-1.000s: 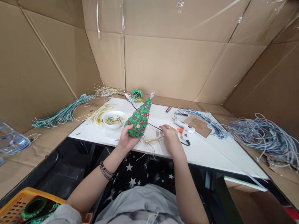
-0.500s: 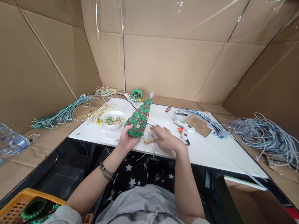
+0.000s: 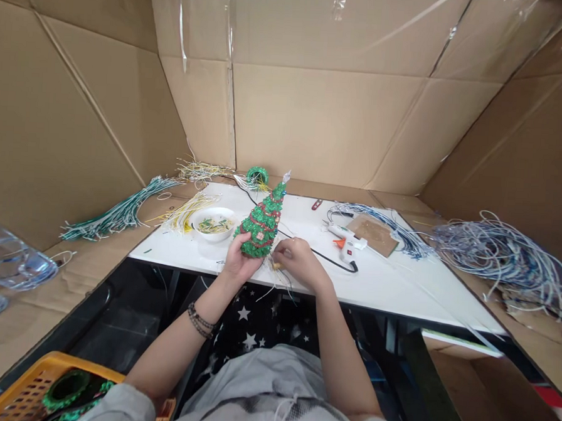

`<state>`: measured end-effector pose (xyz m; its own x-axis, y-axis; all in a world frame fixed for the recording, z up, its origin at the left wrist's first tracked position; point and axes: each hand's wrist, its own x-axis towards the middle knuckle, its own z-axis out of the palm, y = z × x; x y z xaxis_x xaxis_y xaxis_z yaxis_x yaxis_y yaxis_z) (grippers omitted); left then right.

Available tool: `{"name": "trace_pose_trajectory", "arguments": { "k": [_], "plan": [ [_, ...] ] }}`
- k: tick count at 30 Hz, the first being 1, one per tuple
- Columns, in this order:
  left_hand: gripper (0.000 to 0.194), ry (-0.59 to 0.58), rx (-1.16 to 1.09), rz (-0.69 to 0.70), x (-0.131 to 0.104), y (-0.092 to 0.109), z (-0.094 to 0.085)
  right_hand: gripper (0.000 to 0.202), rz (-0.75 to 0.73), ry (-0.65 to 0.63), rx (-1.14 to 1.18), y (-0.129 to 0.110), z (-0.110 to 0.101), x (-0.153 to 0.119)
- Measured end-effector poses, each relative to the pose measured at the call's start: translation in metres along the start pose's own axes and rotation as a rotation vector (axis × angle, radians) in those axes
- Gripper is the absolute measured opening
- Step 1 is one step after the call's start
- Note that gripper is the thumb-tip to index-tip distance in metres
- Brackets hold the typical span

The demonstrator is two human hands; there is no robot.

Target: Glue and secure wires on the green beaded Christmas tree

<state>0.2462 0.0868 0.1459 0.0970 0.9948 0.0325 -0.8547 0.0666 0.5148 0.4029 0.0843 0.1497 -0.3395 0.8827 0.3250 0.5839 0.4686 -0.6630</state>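
Observation:
A small green beaded Christmas tree (image 3: 260, 225) with red garlands and a clear tip leans to the right above the table's front edge. My left hand (image 3: 241, 259) is wrapped round its lower left side. Beside the base, my right hand (image 3: 297, 258) has its fingers curled together. Thin loose wires (image 3: 282, 279) trail below those fingertips, and a short tan stick (image 3: 277, 266) is partly covered by them. What the right fingertips pinch, if anything, is hidden.
On the white table (image 3: 417, 299) are a bowl of clippings (image 3: 214, 224), a glue gun (image 3: 348, 241) with its cord, a brown board (image 3: 373, 234) and blue-white strands (image 3: 402, 232). Cardboard walls (image 3: 323, 125) surround it. An orange basket (image 3: 26, 392) stands lower left.
My right hand has moved left and closer to the tree's base. Its spread fingers have curled in. The left hand and the tree have barely moved.

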Motion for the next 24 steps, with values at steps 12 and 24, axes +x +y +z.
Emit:
{"name": "trace_pose_trajectory", "arguments": {
  "k": [12, 24],
  "plan": [
    [0.039, -0.066, 0.028, -0.019, 0.001, 0.000, 0.000, 0.039, -0.075, 0.154, 0.616, -0.008, -0.023, -0.002],
    [0.038, -0.034, 0.061, -0.016, 0.000, 0.000, -0.001, 0.028, -0.242, 0.842, 0.598, -0.035, -0.010, 0.038]
  ]
}}
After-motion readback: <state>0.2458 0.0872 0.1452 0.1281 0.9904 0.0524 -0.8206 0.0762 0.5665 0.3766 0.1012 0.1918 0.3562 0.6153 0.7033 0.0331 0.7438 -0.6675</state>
